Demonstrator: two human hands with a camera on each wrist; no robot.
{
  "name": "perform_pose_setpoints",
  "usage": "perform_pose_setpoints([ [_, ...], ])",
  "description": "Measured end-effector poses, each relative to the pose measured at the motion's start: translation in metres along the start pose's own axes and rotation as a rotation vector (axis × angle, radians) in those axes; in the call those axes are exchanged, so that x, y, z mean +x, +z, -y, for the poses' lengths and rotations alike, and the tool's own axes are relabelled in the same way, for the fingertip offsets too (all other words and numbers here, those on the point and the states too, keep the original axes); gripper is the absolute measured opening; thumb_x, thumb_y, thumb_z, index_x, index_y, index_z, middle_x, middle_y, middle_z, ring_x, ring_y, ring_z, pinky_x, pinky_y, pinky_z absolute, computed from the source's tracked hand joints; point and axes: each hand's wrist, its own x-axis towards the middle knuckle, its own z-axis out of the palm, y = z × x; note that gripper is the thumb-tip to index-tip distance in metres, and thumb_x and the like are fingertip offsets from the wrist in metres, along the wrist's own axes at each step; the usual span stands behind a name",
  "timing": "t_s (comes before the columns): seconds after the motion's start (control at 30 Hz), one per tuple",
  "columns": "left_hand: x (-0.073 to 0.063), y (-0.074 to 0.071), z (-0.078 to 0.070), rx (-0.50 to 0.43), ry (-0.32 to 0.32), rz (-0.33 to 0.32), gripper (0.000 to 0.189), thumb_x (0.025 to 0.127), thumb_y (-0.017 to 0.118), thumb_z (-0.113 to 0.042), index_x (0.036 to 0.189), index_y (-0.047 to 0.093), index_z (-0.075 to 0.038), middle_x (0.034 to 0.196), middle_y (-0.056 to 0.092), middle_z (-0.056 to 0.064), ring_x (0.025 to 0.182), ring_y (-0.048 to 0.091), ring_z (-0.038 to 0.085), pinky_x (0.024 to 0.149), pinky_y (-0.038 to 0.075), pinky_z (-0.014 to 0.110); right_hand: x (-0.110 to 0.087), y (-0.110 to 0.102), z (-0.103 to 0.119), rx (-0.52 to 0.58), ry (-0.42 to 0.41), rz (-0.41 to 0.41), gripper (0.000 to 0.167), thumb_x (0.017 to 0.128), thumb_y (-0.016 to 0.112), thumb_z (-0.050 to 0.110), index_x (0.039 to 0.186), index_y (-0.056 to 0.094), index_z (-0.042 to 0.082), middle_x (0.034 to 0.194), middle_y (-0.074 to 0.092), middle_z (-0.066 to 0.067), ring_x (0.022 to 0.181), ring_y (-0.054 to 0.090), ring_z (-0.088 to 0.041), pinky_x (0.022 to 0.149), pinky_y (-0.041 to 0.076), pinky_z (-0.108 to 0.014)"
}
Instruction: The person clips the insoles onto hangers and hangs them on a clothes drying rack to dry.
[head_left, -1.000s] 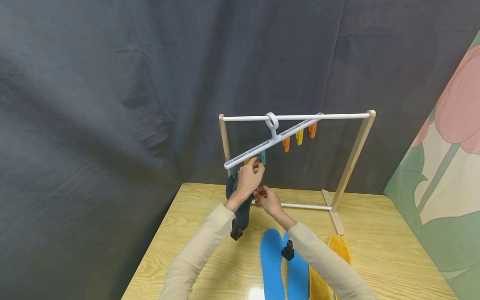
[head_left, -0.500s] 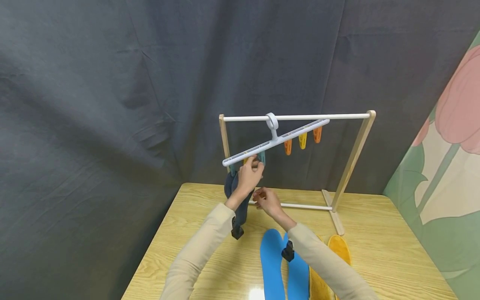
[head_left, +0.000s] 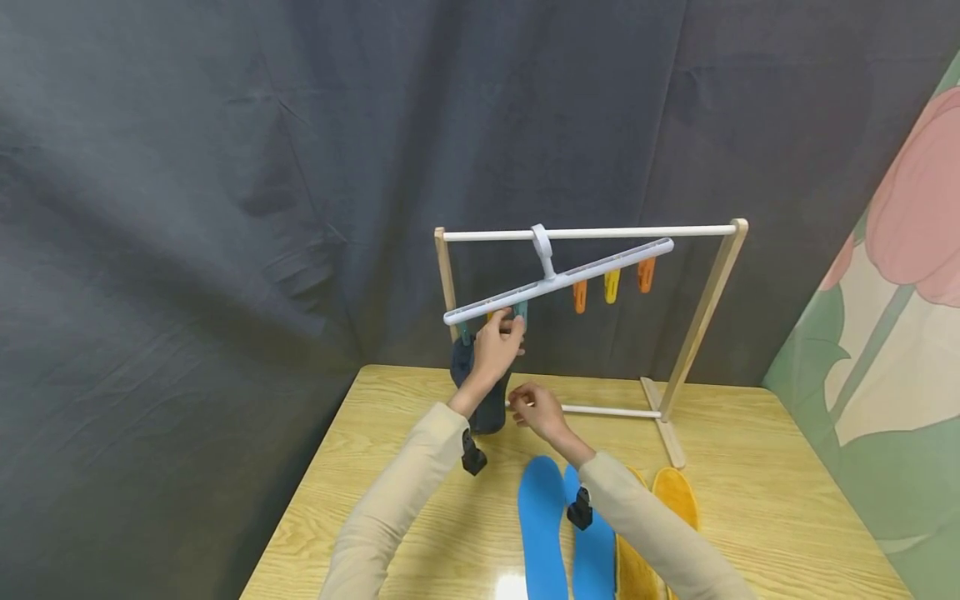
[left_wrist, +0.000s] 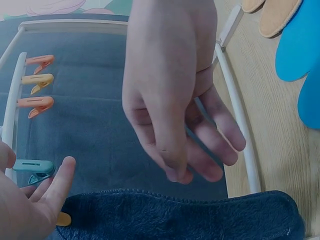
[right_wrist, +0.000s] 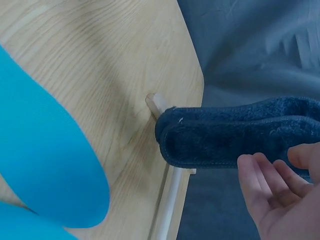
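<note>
A pair of navy fleece insoles (right_wrist: 215, 145) hangs, one overlapping the other, below the left end of a white hanger (head_left: 540, 288), itself hooked over the bar of a small wooden rack (head_left: 706, 308) on a worktop (head_left: 787, 500). A person in cream sleeves reaches in with both hands. The left hand (head_left: 495, 350) is raised under the hanger, its grip fairly wide around a teal clip (left_wrist: 34, 166), thumb and fingers spread; whether it presses on the clip cannot be told. At the insoles' top end sit a yellow clip (left_wrist: 63, 219) and, farther left, another teal clip (head_left: 464, 333). The right hand (head_left: 542, 411) hangs lower, just beside the insoles, fingers loosely bent, its grip part-way narrowed and holding nothing.

The plush insoles look light, soft and bendy, unlikely to break or slip; they would probably swing and fold if pushed from below. The stitched edges near the clipped end seem the surest place to take hold, thumb on one face and fingers on the other.

Two blue insoles (head_left: 542, 517) and a mustard pair (head_left: 677, 496) lie nearer the person, partly under the right sleeve.
</note>
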Motion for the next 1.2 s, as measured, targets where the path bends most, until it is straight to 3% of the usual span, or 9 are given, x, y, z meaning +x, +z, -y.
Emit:
perform_pose_setpoints([
  [0.17, 0.001, 0.001, -0.001, -0.017, -0.016, -0.001, 0.045, 0.104, 0.052, -0.029, 0.139, 0.052, 0.001, 0.106, 0.067, 0.015, 0.072, 0.073, 0.023, 0.061, 0.059, 0.026, -0.004, -0.003, -0.006, -0.005, 0.017, 0.015, 0.016, 0.100, 0.057, 0.005, 0.108, 0.065, -0.006, 0.092, 0.068, -0.018, 0.072, 0.069, -0.025, 0.070, 0.061, -0.043],
  [0.37, 0.002, 0.002, -0.004, -0.045, -0.046, -0.016, 0.047, 0.105, 0.051, -0.030, 0.138, 0.052, 0.003, 0.107, 0.061, 0.018, 0.074, 0.071, 0.030, 0.066, 0.061, 0.040, -0.009, -0.007, -0.012, -0.018, 0.035, 0.052, 0.017, 0.100, 0.058, 0.005, 0.108, 0.064, -0.008, 0.093, 0.066, -0.022, 0.071, 0.066, -0.022, 0.069, 0.060, -0.040],
  [0.5, 0.003, 0.002, -0.006, 0.005, -0.042, -0.031, 0.048, 0.106, 0.048, -0.032, 0.137, 0.054, 0.004, 0.106, 0.061, 0.018, 0.070, 0.071, 0.029, 0.060, 0.060, 0.031, -0.010, -0.009, -0.018, -0.039, 0.032, 0.043, 0.014, 0.099, 0.059, 0.005, 0.105, 0.065, -0.007, 0.089, 0.066, -0.018, 0.069, 0.066, -0.022, 0.064, 0.060, -0.035],
  [0.63, 0.003, 0.003, -0.008, 0.056, -0.035, -0.037, 0.047, 0.106, 0.047, -0.032, 0.136, 0.055, 0.003, 0.106, 0.063, 0.017, 0.067, 0.070, 0.022, 0.053, 0.056, 0.020, -0.013, -0.010, -0.028, -0.065, 0.034, 0.057, 0.014, 0.100, 0.059, 0.007, 0.103, 0.066, -0.005, 0.087, 0.066, -0.013, 0.074, 0.067, -0.031, 0.067, 0.060, -0.041],
  [0.83, 0.002, 0.003, -0.006, 0.043, -0.009, -0.039, 0.039, 0.106, 0.049, -0.023, 0.133, 0.057, 0.005, 0.096, 0.066, 0.016, 0.068, 0.070, 0.022, 0.052, 0.057, 0.021, -0.018, -0.008, -0.040, -0.114, 0.053, 0.065, 0.015, 0.100, 0.059, 0.007, 0.104, 0.067, -0.005, 0.088, 0.066, -0.012, 0.080, 0.066, -0.038, 0.066, 0.059, -0.039],
  [1.07, 0.002, -0.001, -0.007, -0.001, -0.050, -0.004, 0.039, 0.106, 0.049, -0.023, 0.136, 0.056, 0.001, 0.103, 0.065, 0.017, 0.076, 0.072, 0.028, 0.060, 0.059, 0.024, -0.019, -0.008, -0.048, -0.222, 0.015, 0.025, 0.009, 0.095, 0.063, 0.003, 0.095, 0.070, -0.003, 0.080, 0.065, -0.005, 0.070, 0.063, -0.020, 0.061, 0.055, -0.033],
  [1.2, 0.003, 0.000, -0.007, -0.052, -0.067, 0.012, 0.040, 0.106, 0.050, -0.023, 0.137, 0.054, 0.002, 0.105, 0.067, 0.019, 0.078, 0.073, 0.029, 0.063, 0.059, 0.025, -0.023, -0.009, -0.053, -0.261, 0.014, 0.024, 0.008, 0.096, 0.063, 0.003, 0.093, 0.070, 0.000, 0.081, 0.064, -0.004, 0.070, 0.060, -0.017, 0.060, 0.052, -0.034],
])
